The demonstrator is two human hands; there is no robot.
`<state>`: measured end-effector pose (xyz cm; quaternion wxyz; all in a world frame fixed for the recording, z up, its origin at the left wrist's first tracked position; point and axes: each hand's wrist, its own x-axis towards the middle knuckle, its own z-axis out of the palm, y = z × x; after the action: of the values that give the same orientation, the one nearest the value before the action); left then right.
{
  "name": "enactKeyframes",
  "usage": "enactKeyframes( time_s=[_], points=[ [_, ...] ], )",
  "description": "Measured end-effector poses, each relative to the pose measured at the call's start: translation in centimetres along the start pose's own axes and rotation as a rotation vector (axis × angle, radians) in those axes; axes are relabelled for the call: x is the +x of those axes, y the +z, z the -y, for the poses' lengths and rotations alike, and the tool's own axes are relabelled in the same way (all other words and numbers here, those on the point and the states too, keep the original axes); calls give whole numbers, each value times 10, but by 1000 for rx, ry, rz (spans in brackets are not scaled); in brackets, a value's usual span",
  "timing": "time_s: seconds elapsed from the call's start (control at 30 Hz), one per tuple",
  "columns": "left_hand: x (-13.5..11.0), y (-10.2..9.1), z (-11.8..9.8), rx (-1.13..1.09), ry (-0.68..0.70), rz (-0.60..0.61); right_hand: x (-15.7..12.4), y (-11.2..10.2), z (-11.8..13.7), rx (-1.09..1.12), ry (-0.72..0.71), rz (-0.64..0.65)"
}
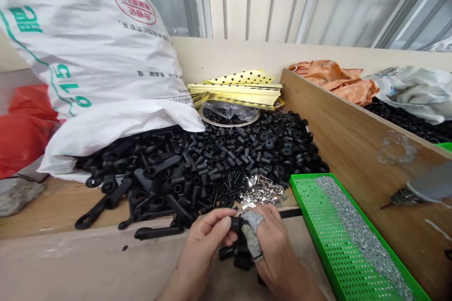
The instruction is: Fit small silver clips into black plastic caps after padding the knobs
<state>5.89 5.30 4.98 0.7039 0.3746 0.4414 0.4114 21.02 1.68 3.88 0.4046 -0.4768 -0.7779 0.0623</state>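
My left hand (208,235) pinches a small black plastic part (236,224) between thumb and fingers at the front of the table. Close against it, my right hand (271,240) is closed around the other side of the same part, with grey cloth finger covers (253,233) on its fingers. Several more black pieces (242,258) lie under the hands, partly hidden by them. Just beyond the fingertips is a pile of small shiny metal clips (263,189), with black screws (229,187) to its left.
A heap of black plastic handles and caps (212,155) spreads behind the hands from a white sack (116,56). To the right stands a green perforated tray (328,240) of small metal pieces, beside a wooden divider (346,136). A power screwdriver (423,186) hangs at far right.
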Motion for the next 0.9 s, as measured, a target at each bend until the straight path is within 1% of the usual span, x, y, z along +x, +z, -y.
enactKeyframes(
  time_s=[0.07,0.2,0.27,0.33,0.37,0.43,0.5,0.53,0.57,0.6,0.7,0.77,0.9],
  points=[
    [0,-3,4,58,0,56,-2,-1,-2,-37,-6,14],
    [1,-8,3,156,27,65,-5,-3,-3,-118,23,51],
    [0,-8,0,217,45,72,-5,-6,-1,-108,35,57],
    [-1,-10,-2,285,83,98,-3,-12,4,-32,71,105],
    [-2,-11,-3,330,125,121,-1,-16,7,24,96,139],
    [-4,-14,-5,442,253,171,2,-25,14,131,144,191],
    [-5,-18,-6,545,376,204,5,-31,19,189,161,198],
    [-6,-19,-5,571,404,206,5,-33,20,199,161,201],
    [-6,-20,-5,572,398,200,5,-33,21,204,160,206],
    [-6,-21,-4,547,362,192,4,-32,21,208,164,220],
    [-5,-20,-1,372,190,158,-1,-26,16,180,169,243],
    [-5,-18,1,267,115,145,-4,-22,11,129,144,231],
    [-5,-14,0,211,69,147,-9,-18,6,20,63,186]
  ],
)
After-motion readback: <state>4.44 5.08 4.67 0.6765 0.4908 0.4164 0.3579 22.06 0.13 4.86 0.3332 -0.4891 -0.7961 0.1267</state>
